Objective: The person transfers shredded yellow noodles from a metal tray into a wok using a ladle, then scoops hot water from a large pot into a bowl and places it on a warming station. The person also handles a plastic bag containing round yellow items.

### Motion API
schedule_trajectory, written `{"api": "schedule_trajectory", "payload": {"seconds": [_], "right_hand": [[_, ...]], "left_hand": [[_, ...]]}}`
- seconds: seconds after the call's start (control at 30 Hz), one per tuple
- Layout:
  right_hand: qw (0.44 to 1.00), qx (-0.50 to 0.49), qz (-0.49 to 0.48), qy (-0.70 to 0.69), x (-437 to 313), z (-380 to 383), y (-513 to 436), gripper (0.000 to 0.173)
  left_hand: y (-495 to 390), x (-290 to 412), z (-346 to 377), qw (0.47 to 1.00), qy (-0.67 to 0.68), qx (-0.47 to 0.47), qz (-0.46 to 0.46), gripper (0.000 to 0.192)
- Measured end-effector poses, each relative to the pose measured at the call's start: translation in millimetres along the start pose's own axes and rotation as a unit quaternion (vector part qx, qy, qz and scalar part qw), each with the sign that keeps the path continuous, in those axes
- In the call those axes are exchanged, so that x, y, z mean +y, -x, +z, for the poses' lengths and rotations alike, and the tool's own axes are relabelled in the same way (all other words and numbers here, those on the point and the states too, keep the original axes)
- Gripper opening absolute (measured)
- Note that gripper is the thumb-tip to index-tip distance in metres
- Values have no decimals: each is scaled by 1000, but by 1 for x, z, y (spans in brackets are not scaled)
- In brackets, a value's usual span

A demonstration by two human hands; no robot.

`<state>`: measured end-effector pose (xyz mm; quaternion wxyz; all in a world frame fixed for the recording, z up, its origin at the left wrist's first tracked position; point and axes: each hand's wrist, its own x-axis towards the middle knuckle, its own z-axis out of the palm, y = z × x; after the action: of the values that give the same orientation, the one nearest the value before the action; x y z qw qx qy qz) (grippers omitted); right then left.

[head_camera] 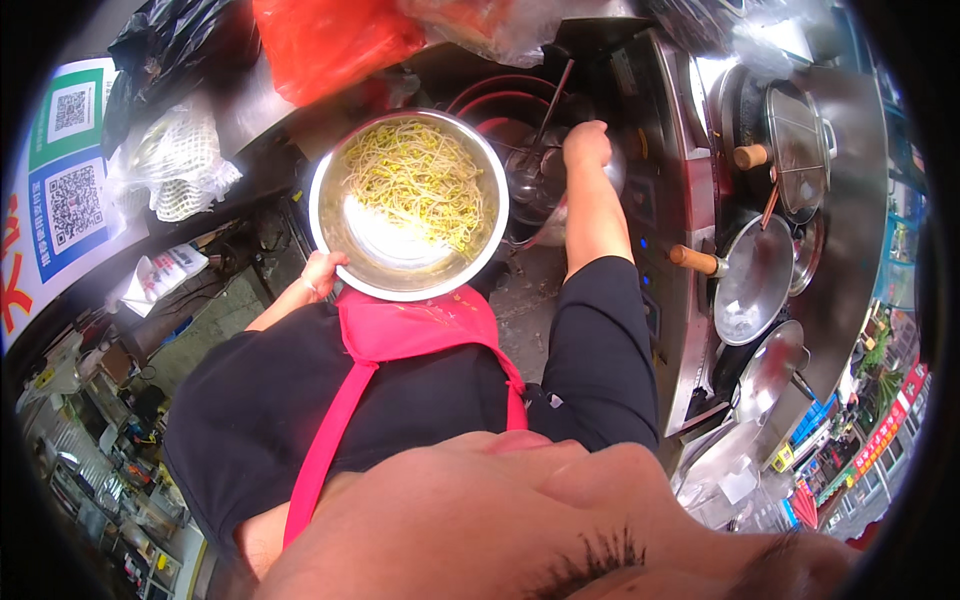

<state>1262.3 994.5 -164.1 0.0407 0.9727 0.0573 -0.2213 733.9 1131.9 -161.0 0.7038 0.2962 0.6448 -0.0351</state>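
My left hand (pixel 324 274) grips the near-left rim of a wide stainless-steel basin (pixel 319 187). Bean sprouts (pixel 420 180) with yellow heads lie heaped in it, and part of its shiny bottom shows bare. To the right, my right arm reaches forward, and my right hand (pixel 588 147) is curled beside a round metal vessel or lid (pixel 616 166). Its fingers are mostly hidden, so whether it holds that metal piece is unclear. A metal ladle (pixel 553 105) slants up from the dark pots just left of that hand.
On the cooking counter at right stand a wok (pixel 754 289) with a wooden handle, another pan (pixel 769 367) and a wire-mesh strainer (pixel 799 154). Ahead lie a red plastic bag (pixel 337 45) and a black bag (pixel 180 60). Netted produce (pixel 184 165) sits at left.
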Motion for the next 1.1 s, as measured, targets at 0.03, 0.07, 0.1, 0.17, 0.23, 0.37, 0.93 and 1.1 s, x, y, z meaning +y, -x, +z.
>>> {"api": "schedule_trajectory", "payload": {"seconds": [0.03, 0.07, 0.1, 0.17, 0.23, 0.37, 0.93, 1.1], "right_hand": [[1000, -4, -20, -3, -6, 0, -2, 34], [999, -9, -37, -14, -13, 2, -5, 35], [999, 1, -31, -13, -21, 2, -6, 37], [999, 10, 9, 33, -36, 2, -8, 42], [999, -2, 35, 10, -49, 2, -9, 46], [996, -18, 35, 77, -70, 3, -8, 47], [987, -32, -35, 156, -54, -41, 53, 45], [997, 20, -42, 55, 49, -50, 101, 34]], "left_hand": [[-1, 0, -3, 1000, -2, -15, 7, 39], [-3, -1, -5, 1000, -8, -10, 7, 38], [-1, -2, -10, 1000, -5, -18, 12, 37], [-1, -4, -15, 1000, 16, 12, 15, 35], [0, -6, -23, 999, 18, 26, 3, 35], [3, -7, -37, 999, 39, -4, 26, 36], [-3, 5, -53, 999, -11, -4, 49, 30], [-32, 18, -18, 997, -41, -41, 51, 27]]}}
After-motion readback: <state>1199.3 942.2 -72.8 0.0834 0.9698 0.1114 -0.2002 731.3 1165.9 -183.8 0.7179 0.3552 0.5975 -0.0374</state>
